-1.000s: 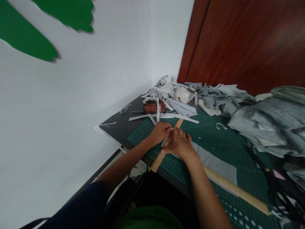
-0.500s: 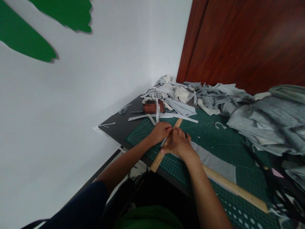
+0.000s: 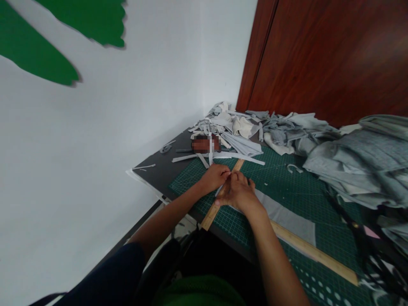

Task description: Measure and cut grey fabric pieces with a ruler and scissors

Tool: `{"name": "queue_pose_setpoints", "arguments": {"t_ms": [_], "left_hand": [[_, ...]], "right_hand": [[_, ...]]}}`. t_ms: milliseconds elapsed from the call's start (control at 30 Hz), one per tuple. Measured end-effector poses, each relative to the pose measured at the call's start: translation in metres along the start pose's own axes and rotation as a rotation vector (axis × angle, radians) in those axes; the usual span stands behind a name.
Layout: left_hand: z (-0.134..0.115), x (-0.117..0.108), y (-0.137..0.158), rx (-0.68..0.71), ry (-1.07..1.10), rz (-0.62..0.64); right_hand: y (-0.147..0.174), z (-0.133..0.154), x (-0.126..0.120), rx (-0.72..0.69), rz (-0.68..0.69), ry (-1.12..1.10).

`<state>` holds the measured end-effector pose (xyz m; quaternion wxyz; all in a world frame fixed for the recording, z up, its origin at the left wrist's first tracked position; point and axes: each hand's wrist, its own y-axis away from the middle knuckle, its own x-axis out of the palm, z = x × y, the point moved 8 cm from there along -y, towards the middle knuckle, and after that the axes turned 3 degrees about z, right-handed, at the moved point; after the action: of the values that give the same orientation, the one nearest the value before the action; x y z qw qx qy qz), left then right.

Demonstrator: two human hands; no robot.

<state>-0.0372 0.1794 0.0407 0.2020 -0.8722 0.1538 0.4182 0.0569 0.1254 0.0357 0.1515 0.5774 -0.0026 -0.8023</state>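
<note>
My right hand (image 3: 239, 194) presses down on a wooden ruler (image 3: 209, 217) that slants across the green cutting mat (image 3: 234, 223), thumb on the near part and fingers farther up. Close against its fingers is my left hand (image 3: 214, 177), closed in a pinch at the ruler's left edge; what the fingertips hold is hidden. A strip of grey fabric (image 3: 288, 212) runs out to the right from under my right hand. Along its near edge lies a second wooden ruler (image 3: 321, 257). A small bit of the fabric shows left of the first ruler.
Fabric scraps and strips (image 3: 223, 123) are heaped at the far corner, beside a pixelated reddish object (image 3: 200, 145). A large pile of grey cloth (image 3: 366, 157) fills the right side, with black-handled scissors (image 3: 358, 231) nearer me. A white wall (image 3: 143, 93) borders the left.
Both hands stay nearly in place at the ruler; the left fingertips have shifted very slightly. The rulers and fabric have not visibly moved.
</note>
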Motion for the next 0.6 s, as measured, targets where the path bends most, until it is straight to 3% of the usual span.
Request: {"name": "queue_pose_setpoints", "arguments": {"t_ms": [600], "left_hand": [[-0.008,-0.001,-0.009,0.005,-0.001,0.069]], "right_hand": [[0.003,0.004,-0.006,-0.004,-0.002,-0.006]]}}
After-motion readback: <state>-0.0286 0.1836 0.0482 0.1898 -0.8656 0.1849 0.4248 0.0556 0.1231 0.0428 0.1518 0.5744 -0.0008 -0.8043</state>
